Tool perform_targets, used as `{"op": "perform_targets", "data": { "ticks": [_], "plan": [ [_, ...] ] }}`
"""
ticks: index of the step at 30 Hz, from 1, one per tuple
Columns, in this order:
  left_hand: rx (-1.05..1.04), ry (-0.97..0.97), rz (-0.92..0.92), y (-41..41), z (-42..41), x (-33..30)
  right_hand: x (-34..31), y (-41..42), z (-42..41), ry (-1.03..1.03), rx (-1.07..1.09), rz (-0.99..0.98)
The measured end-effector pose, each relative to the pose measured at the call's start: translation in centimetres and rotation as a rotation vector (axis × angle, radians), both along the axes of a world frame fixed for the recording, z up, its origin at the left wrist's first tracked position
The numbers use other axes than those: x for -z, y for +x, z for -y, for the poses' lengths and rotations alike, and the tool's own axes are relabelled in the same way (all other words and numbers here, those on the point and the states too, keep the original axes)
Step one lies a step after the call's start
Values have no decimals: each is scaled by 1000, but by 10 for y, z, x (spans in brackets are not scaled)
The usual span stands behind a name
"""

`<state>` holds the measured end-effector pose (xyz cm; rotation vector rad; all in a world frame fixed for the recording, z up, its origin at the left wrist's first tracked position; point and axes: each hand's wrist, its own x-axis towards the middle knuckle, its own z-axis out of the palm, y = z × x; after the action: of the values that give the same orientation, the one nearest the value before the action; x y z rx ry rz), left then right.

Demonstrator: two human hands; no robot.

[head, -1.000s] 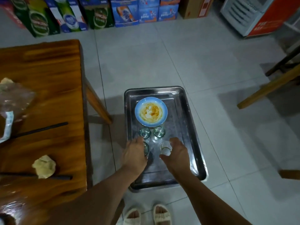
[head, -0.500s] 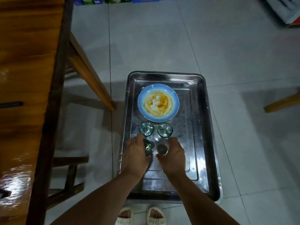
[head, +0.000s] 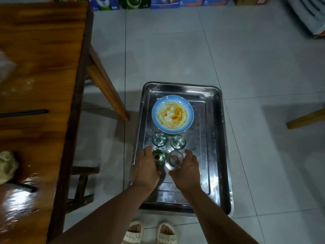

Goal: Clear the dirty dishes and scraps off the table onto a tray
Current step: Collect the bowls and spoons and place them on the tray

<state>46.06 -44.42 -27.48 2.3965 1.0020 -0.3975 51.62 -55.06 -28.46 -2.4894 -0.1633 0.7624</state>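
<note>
A steel tray (head: pixel 226 155) lies on the tiled floor beside the wooden table (head: pixel 38 71). On it sit a blue plate (head: pixel 172 114) smeared with orange sauce and two small glasses (head: pixel 159 139) (head: pixel 178 142) in front of it. Nearer me stand a greenish glass (head: pixel 159 157) and a clear glass (head: pixel 175 159). My left hand (head: pixel 146 167) is beside the greenish glass and my right hand (head: pixel 187 168) beside the clear one, fingers spread, both glasses standing on the tray. On the table remain a black chopstick (head: pixel 24 112), a crumpled napkin (head: pixel 7 166) and a plastic wrapper (head: pixel 5 67).
A slanted table leg (head: pixel 107 92) and a low wooden bench (head: pixel 82 182) stand left of the tray. Drink cartons (head: pixel 158 2) line the far wall. Another wooden leg (head: pixel 306 118) juts in at the right. My slippered feet (head: pixel 149 233) are just behind the tray.
The view has swung from the table toward the tray. Both hands have set the two near glasses down on the tray and loosened their fingers from them.
</note>
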Motion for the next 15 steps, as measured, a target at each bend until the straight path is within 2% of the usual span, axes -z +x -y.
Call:
{"op": "perform_targets", "data": {
  "ticks": [8, 15],
  "plan": [
    [-40, -67, 41, -20, -4, -96, -100, -6, 1, 15, -168, 11],
    [-66, -27, 137, -38, -8, -196, -196, -13, -12, 72, -267, 134]
  ]
}}
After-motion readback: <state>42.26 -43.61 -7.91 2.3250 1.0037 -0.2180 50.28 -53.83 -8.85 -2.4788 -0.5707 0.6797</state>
